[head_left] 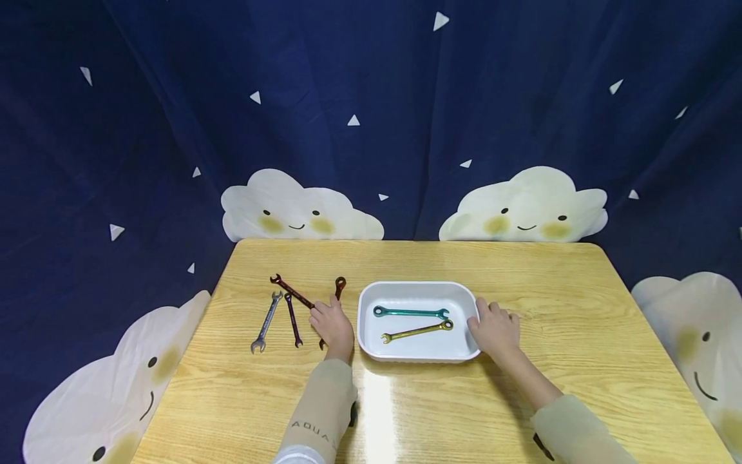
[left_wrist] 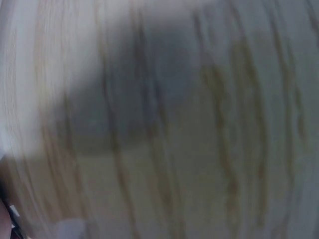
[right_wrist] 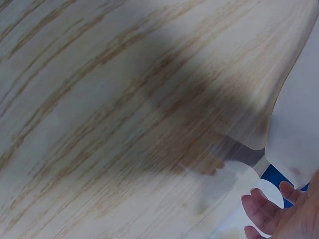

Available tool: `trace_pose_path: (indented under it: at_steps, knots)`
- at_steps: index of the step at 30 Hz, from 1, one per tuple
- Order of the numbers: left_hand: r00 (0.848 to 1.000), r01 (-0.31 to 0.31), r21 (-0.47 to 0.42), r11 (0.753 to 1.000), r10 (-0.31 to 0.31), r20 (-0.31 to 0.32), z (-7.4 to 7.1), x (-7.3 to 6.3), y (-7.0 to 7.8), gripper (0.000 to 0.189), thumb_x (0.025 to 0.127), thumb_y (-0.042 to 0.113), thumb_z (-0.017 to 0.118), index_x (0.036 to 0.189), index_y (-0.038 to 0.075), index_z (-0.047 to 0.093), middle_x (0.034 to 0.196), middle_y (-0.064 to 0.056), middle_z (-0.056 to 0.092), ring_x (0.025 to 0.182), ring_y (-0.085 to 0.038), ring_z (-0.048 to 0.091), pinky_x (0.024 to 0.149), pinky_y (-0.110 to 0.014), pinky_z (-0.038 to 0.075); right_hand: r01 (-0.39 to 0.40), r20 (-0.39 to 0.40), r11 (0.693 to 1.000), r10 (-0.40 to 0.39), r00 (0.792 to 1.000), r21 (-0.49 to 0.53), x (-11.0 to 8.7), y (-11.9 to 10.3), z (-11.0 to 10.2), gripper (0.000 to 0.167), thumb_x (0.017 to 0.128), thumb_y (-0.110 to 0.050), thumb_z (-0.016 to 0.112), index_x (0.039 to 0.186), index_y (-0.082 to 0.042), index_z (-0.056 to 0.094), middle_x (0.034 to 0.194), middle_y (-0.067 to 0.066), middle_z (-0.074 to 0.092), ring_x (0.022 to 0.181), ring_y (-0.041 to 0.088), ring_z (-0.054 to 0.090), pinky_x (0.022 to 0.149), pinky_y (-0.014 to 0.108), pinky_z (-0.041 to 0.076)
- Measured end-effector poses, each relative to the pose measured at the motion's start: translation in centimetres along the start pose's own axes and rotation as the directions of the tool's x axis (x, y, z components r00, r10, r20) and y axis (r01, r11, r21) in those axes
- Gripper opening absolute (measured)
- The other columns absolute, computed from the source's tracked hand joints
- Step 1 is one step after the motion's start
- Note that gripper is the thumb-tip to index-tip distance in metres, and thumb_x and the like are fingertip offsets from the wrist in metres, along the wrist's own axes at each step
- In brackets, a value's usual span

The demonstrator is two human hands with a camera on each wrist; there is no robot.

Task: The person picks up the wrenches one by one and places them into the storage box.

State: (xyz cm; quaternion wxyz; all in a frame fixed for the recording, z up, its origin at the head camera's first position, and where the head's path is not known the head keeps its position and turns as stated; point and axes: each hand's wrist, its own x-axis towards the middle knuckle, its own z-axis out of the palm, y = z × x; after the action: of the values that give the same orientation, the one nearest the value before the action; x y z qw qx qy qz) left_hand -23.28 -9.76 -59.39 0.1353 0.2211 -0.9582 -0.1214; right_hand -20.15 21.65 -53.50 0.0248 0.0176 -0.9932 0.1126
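Note:
In the head view my left hand reaches palm down over a dark brown-red wrench, covering its middle. Its fingertips also meet the near end of a dark red wrench; whether they grip either one is hidden. To the left lie a small purple wrench and a silver wrench. My right hand holds the right rim of a white plastic bin, thumb over the edge and fingers outside. Inside the bin lie a green wrench and a gold wrench.
The wooden table carries all of this. A dark blue curtain with smiling clouds hangs behind and along both sides. In the left wrist view there is mostly blurred tabletop; the right wrist view shows the bin's outer wall.

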Motion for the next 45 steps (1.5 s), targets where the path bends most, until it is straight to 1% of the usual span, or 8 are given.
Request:
trace_pose_path:
  at_steps: [5,10,16,20,26,33,39,45]
  knots:
    - [1.000,-0.015,0.026,1.000,0.015,0.002,-0.1,0.0,0.1,0.022,0.092,0.019,0.049,0.110,0.010,0.057,0.096,-0.022,0.047,0.086,-0.034,0.043,0.076,-0.043,0.032,-0.001,-0.009,1.000,0.001,1.000,0.010,0.0,0.0,-0.1,0.040,0.087,-0.027,0.045,0.120,-0.003,0.045,0.102,0.025,0.054,0.090,0.045,0.052,0.083,0.059,0.031]
    - [0.999,-0.022,0.063,0.998,0.019,0.040,-0.5,-0.1,0.2,0.025,0.092,0.018,0.048,0.115,0.011,0.054,0.099,-0.023,0.047,0.089,-0.035,0.043,0.079,-0.044,0.032,0.002,-0.020,1.000,-0.001,1.000,0.021,-0.1,-0.1,-0.2,0.040,0.086,-0.027,0.046,0.118,-0.003,0.046,0.099,0.024,0.054,0.089,0.045,0.053,0.083,0.060,0.031]
    - [0.997,-0.025,0.072,0.997,0.020,0.080,-1.0,-0.1,0.6,0.031,0.090,0.008,0.046,0.120,0.010,0.052,0.101,-0.025,0.049,0.091,-0.036,0.044,0.080,-0.044,0.032,0.006,-0.021,1.000,-0.005,1.000,0.023,-0.1,-0.1,-0.3,0.039,0.086,-0.026,0.046,0.117,-0.002,0.047,0.098,0.024,0.055,0.088,0.044,0.053,0.082,0.059,0.031]
    - [0.995,-0.034,0.084,0.996,0.026,0.094,-1.2,-0.1,0.6,0.032,0.090,0.008,0.044,0.122,0.010,0.052,0.102,-0.025,0.050,0.091,-0.036,0.045,0.080,-0.044,0.032,0.005,-0.022,1.000,-0.004,1.000,0.022,-0.1,-0.2,-0.3,0.039,0.086,-0.026,0.047,0.117,-0.003,0.047,0.098,0.024,0.055,0.088,0.044,0.053,0.082,0.059,0.031]
    - [0.995,-0.065,0.109,0.992,0.056,0.077,-0.9,-0.2,0.2,0.032,0.089,0.009,0.047,0.120,0.011,0.052,0.100,-0.023,0.051,0.089,-0.035,0.046,0.077,-0.043,0.033,0.004,-0.028,1.000,-0.004,1.000,0.021,-0.2,-0.1,-0.2,0.039,0.086,-0.026,0.047,0.117,-0.003,0.047,0.098,0.023,0.055,0.087,0.044,0.053,0.081,0.059,0.032]
    - [0.994,-0.097,0.103,0.990,0.092,0.056,-0.7,-0.3,-0.1,0.034,0.087,0.008,0.051,0.121,0.012,0.053,0.096,-0.021,0.051,0.085,-0.033,0.046,0.074,-0.041,0.034,0.000,-0.026,1.000,0.001,1.000,0.025,-0.2,-0.1,-0.2,0.039,0.086,-0.027,0.047,0.117,-0.003,0.047,0.099,0.023,0.055,0.089,0.044,0.053,0.082,0.059,0.032]
    - [0.994,-0.106,0.055,0.993,0.105,0.037,-0.9,-0.5,-0.2,0.034,0.088,0.008,0.051,0.122,0.012,0.053,0.095,-0.021,0.052,0.084,-0.033,0.046,0.073,-0.041,0.035,0.001,-0.024,1.000,0.000,1.000,0.031,-0.2,-0.2,-0.2,0.040,0.086,-0.027,0.047,0.118,-0.003,0.046,0.101,0.024,0.054,0.090,0.044,0.053,0.082,0.059,0.031]
    - [0.993,-0.118,0.018,0.993,0.117,0.018,-0.8,-0.4,-0.4,0.032,0.091,0.019,0.049,0.122,0.013,0.052,0.095,-0.021,0.051,0.083,-0.033,0.046,0.074,-0.041,0.035,-0.001,-0.025,1.000,0.002,1.000,0.031,-0.3,-0.2,-0.3,0.041,0.086,-0.027,0.047,0.120,-0.003,0.046,0.100,0.024,0.055,0.089,0.044,0.053,0.083,0.059,0.031]
